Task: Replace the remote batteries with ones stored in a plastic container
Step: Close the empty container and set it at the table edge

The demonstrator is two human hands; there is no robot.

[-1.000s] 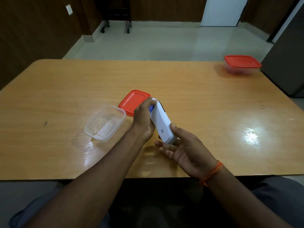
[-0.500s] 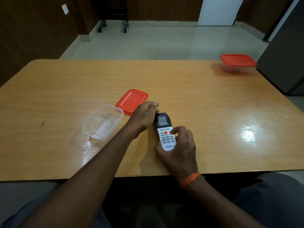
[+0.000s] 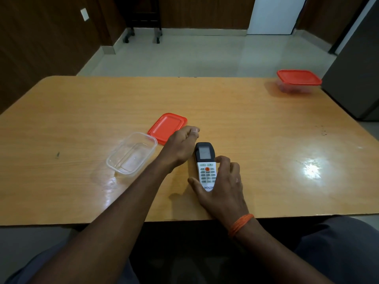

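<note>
**A:** Start nearest you. What is the right hand (image 3: 222,185) doing?

**B:** It has an orange thread (image 3: 241,224) at the wrist and sits over the lower end of the AC remote (image 3: 205,163). The thumb is against the left edge and the curled fingers (image 3: 222,160) reach the right edge. I read that as a light pinch, not a firm clamp.

**A:** And where is the remote itself?

**B:** It lies face up on the table (image 3: 266,140), near the front edge. The dark display end points away and the keypad shows.

**A:** What about the left hand (image 3: 180,147)?

**B:** It is just beside the display end, on the left. The fingers are curled under, so I cannot tell whether anything is in them.

**A:** What lies further out?

**B:** The clear plastic container (image 3: 152,141) stands open to the left, and I see no batteries in it. Its red lid (image 3: 167,126) lies flat just behind it. A 2nd lidded container (image 3: 298,80) sits well apart at the far right corner.

**A:** So which step is this?

**B:** My guess is the swap is nearly done and the remote is being checked or laid down.

**A:** How would you do that well?

**B:** Keep the remote flat and steady it by the 2 long edges, with the palm off the keys. Press the orange button with 1 fingertip and watch the display. Then free the left hand for the lid.
</note>
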